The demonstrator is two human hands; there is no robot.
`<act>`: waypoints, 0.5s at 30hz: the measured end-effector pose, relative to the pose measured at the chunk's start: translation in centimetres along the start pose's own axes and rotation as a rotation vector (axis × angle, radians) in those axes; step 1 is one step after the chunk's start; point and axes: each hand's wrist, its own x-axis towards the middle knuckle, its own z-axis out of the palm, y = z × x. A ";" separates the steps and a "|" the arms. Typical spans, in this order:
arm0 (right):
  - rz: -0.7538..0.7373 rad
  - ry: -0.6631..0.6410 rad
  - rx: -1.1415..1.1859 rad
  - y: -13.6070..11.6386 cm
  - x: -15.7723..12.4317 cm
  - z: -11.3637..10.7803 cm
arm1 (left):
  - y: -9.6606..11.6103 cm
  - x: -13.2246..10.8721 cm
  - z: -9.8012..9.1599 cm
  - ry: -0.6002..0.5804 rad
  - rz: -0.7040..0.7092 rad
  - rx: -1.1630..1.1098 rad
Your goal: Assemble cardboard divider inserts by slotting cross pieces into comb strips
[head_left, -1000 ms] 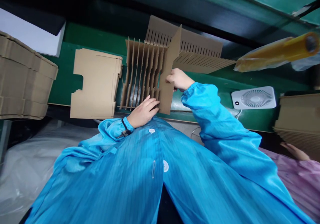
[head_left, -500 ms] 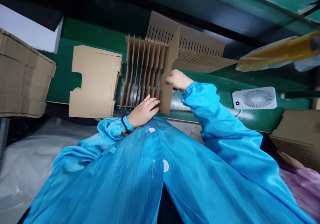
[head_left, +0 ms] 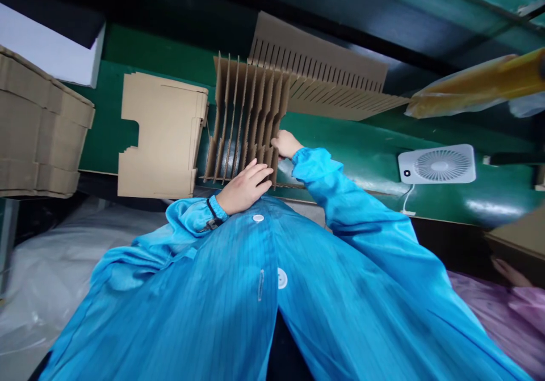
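Note:
Several notched cardboard dividers point(head_left: 249, 94) stand upright in a row, their ends set in a slotted cardboard strip. My left hand point(head_left: 244, 189) lies with fingers stretched out across the near edges of the row. At the row's right side, my right hand point(head_left: 286, 143) is closed on the notched edge of the rightmost cardboard divider point(head_left: 279, 108); part of its fingers is hidden. Behind and to the right, a long slotted cardboard sheet point(head_left: 323, 57), folded lengthwise, rests on the green bench point(head_left: 353, 142).
On the left lie a stack of cut-out cardboard sheets point(head_left: 164, 134) and a bigger cardboard pile point(head_left: 38, 125). A white fan point(head_left: 438, 164) with a cable is on the right, below a yellow roll in plastic point(head_left: 481, 86). Another person's hand point(head_left: 511, 271) holds cardboard at the lower right.
My right hand has moved left with the rightmost divider, which now stands close against the others. My left hand has stayed put. The other person's cardboard has shifted right.

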 end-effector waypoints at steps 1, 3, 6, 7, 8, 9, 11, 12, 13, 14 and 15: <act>0.025 0.026 -0.016 0.0 0.0 0.2 | 0.1 0.1 -0.1 -0.008 -0.009 -0.015; 0.096 0.040 -0.008 -0.1 -0.2 0.4 | 0.0 0.2 -0.9 -0.004 -0.016 -0.041; 0.199 -0.043 0.152 -0.2 -0.9 -0.2 | -1.6 -1.7 -3.8 0.120 -0.108 -0.015; 0.230 -0.071 0.219 -0.2 -1.2 -0.6 | -2.5 -3.2 -5.1 0.194 -0.196 0.019; 0.255 -0.092 0.284 -0.2 -1.5 -1.1 | -3.6 -5.0 -6.4 0.283 -0.323 0.063; 0.273 -0.103 0.344 -0.1 -1.9 -1.6 | -4.7 -7.2 -7.7 0.369 -0.473 0.115; 0.280 -0.091 0.432 0.2 -2.9 -2.8 | -6.5 -11.9 -9.5 0.504 -0.796 0.241; 0.269 -0.073 0.459 0.4 -3.5 -3.3 | -7.1 -14.2 -10.0 0.532 -0.950 0.284; 0.255 -0.053 0.477 0.5 -4.0 -3.8 | -7.4 -16.1 -10.2 0.535 -1.095 0.294; 0.243 -0.036 0.487 0.7 -4.5 -4.1 | -7.4 -17.8 -10.1 0.528 -1.229 0.279; 0.232 -0.026 0.493 0.8 -4.8 -4.3 | -7.3 -19.0 -9.7 0.523 -1.349 0.244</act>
